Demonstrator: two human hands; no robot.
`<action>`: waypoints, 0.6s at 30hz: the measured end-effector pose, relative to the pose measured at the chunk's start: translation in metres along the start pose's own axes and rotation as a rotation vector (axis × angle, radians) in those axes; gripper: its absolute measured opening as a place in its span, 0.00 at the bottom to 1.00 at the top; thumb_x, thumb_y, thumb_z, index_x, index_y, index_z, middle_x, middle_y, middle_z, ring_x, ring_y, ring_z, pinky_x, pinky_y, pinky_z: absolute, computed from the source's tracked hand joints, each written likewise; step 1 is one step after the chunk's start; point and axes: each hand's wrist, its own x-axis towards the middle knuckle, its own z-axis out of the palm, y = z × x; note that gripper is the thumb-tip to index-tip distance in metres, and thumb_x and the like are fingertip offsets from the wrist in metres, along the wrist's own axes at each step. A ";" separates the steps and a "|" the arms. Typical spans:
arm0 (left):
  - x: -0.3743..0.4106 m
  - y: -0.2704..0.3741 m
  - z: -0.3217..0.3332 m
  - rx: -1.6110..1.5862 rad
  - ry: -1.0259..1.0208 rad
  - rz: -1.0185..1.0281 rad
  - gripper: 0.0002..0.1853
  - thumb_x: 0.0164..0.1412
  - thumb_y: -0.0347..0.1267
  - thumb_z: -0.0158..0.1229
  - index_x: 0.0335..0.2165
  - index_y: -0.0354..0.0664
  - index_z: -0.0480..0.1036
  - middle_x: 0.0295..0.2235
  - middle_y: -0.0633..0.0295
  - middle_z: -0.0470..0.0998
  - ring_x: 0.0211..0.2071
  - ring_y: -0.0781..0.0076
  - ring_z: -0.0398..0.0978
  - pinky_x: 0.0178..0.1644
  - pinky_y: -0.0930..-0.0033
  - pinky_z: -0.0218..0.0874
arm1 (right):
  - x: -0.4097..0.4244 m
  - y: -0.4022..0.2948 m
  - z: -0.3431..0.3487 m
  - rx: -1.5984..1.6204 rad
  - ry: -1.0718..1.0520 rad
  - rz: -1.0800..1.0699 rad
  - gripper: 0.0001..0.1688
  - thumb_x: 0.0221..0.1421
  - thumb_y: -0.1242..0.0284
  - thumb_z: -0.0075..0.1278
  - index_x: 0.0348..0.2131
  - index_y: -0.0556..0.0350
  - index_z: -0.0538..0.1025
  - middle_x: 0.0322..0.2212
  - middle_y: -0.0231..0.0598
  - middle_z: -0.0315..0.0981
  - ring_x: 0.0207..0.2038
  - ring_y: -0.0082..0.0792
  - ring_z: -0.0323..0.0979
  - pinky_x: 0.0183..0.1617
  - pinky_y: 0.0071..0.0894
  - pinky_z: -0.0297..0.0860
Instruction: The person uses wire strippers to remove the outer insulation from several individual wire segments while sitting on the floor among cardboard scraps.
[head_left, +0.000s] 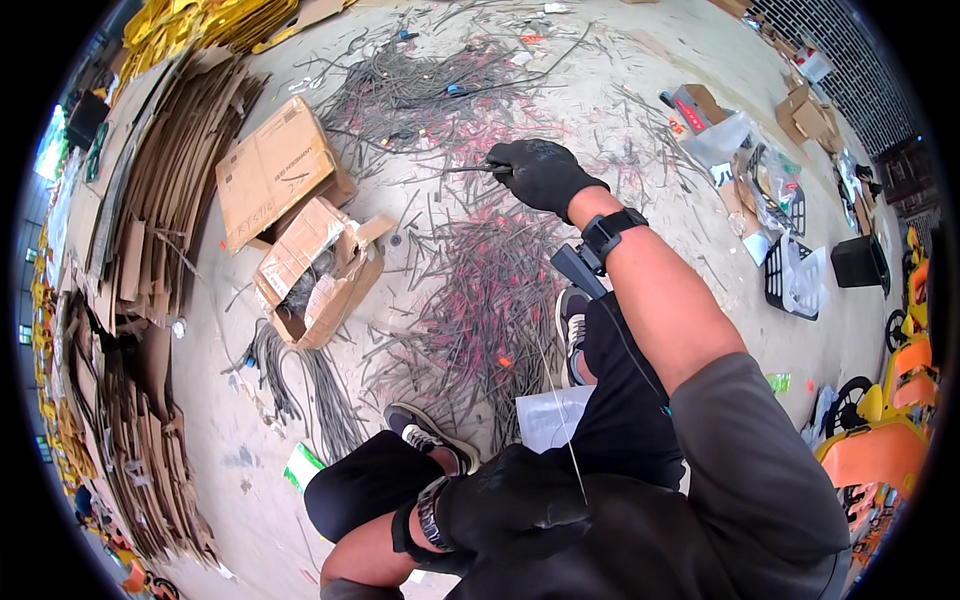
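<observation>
My right hand (541, 176), in a black glove, is stretched forward over the floor, closed on a thin dark piece that looks like a cable or tool end. My left hand (517, 499), also gloved in black, lies close to my body; a thin pale wire (564, 427) rises from beside its fingers, and its grip is hard to make out. Between my shoes spreads a heap of short grey and red cable scraps (487, 292). Beyond my right hand lies a tangle of longer dark cables (420, 86). A bundle of grey cables (319, 397) rests beside my left shoe (431, 435).
An open cardboard box (352, 300) holding dark material stands at the left, touching a larger carton (274, 172). Stacked flattened cardboard (161, 180) lines the far left. At the right are a black plastic crate (780, 281), a black bin (859, 262) and orange-yellow wheeled items (874, 450).
</observation>
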 end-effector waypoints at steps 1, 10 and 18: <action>0.001 0.001 -0.002 0.001 -0.025 -0.002 0.11 0.53 0.25 0.64 0.38 0.37 0.77 0.23 0.59 0.78 0.20 0.61 0.76 0.22 0.65 0.63 | 0.000 0.002 -0.001 0.007 0.003 0.017 0.14 0.62 0.64 0.45 0.44 0.40 0.77 0.41 0.42 0.79 0.45 0.49 0.76 0.48 0.48 0.69; -0.001 0.010 -0.005 0.011 -0.074 -0.039 0.11 0.54 0.30 0.63 0.36 0.39 0.74 0.26 0.58 0.78 0.27 0.56 0.78 0.30 0.57 0.68 | 0.002 0.018 -0.001 0.016 0.051 0.051 0.16 0.60 0.65 0.44 0.45 0.41 0.77 0.43 0.43 0.79 0.47 0.49 0.75 0.50 0.50 0.69; -0.001 0.013 -0.005 -0.010 -0.102 -0.026 0.11 0.54 0.31 0.63 0.36 0.39 0.76 0.28 0.57 0.79 0.28 0.56 0.79 0.31 0.57 0.68 | 0.003 0.023 -0.007 0.017 0.026 0.106 0.17 0.60 0.65 0.45 0.47 0.41 0.77 0.46 0.42 0.77 0.49 0.49 0.74 0.52 0.49 0.69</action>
